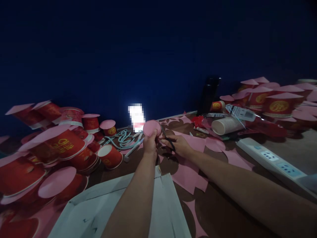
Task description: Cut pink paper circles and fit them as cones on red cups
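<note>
My left hand (150, 144) is closed on a red paper cup, mostly hidden behind the fingers, with a round of pink paper (151, 128) over its top. The thumb presses on the pink round. Just right of it, my right hand (178, 144) grips black-handled scissors (170, 142), whose blades point up along the edge of the pink paper. Below the right hand lie pink paper offcuts (189, 172) with curved cut-outs. A red paper cup (110, 157) lies tilted to the left of my hands.
Red cups with pink tops (66, 145) are heaped at the left, more (278, 102) at the right. A cable (123, 138), a lit, blurred-out screen (136, 115), a dark bottle (210, 96), stacked cups (226, 126), a power strip (272, 157) and a white box (99, 205) surround my hands.
</note>
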Motion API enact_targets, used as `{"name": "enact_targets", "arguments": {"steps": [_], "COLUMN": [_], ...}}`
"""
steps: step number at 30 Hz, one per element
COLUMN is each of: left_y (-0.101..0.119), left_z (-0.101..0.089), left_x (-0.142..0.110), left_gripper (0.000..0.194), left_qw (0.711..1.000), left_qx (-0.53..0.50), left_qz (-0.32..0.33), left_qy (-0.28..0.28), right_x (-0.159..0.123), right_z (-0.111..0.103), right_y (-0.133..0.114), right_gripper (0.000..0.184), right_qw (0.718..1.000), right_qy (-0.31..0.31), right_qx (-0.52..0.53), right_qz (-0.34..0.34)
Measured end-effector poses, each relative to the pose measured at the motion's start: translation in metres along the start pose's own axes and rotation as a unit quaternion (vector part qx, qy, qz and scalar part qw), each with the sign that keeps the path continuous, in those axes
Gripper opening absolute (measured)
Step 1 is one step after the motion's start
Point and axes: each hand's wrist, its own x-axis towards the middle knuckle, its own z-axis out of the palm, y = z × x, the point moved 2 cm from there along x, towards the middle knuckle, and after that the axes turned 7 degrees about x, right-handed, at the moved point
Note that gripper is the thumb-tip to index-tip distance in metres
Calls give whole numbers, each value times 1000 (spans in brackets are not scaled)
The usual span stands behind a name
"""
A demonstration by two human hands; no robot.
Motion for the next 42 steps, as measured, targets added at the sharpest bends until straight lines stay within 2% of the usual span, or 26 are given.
{"name": "enact_targets", "arguments": {"steps": [5,11,20,27,32,42], "left_y": [5,8,16,9,4,1], "left_z": [4,4,5,1,-1,0], "left_x": [-5,-7,-11,-4,-1,-2], "left_gripper": [38,36,27,29,34,39], "left_qw": [999,999,998,999,1000,999], "left_qx": [-28,-21,-40,-9,22,33], "left_qz": [-13,-24,-40,-20,19,-3], "left_qy": [-13,7,24,26,3,-25], "right_x": [-1,-2,-2,-3,-2,1], "right_z": [1,2,2,3,2,-3], "right_y": [-3,-1,-3,-4,0,5], "right_gripper": [50,48,50,53,50,47], "right_qw": [1000,999,1000,999,998,998], "right_qy": [3,-4,-5,-7,-6,-14], "right_qx": [5,36,18,36,52,55], "right_qz": [3,23,19,30,30,14]}}
